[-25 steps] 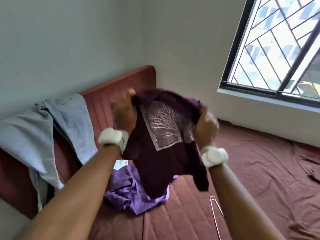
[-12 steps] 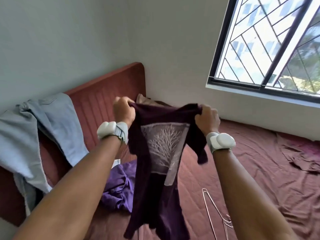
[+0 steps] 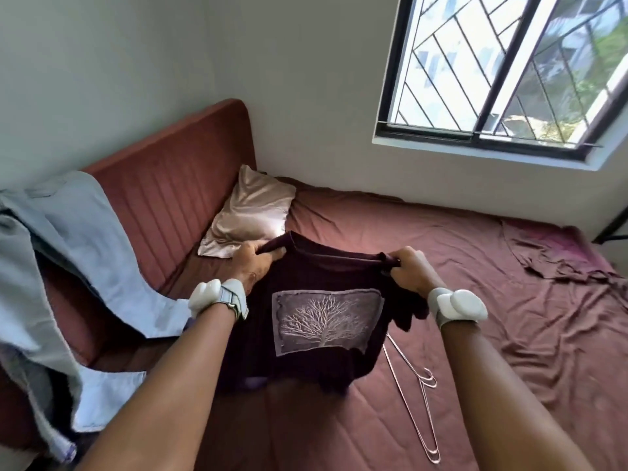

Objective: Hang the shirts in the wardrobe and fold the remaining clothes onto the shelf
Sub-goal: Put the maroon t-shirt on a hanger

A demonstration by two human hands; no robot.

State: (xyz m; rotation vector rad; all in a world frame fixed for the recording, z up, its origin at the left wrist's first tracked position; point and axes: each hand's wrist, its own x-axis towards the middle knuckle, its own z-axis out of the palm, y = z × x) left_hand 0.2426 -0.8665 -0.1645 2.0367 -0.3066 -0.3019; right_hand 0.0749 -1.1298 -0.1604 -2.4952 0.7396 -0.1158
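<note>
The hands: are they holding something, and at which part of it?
Both hold the shirt at its top edge: the left hand at one shoulder, the right hand at the other.

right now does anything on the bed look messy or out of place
Yes. Light blue garments are slung unfolded over the headboard. Wire hangers lie loose on the mattress beside the dark tree-print shirt, which the left hand and right hand hold up. The bedsheet is bunched at the far right.
</note>
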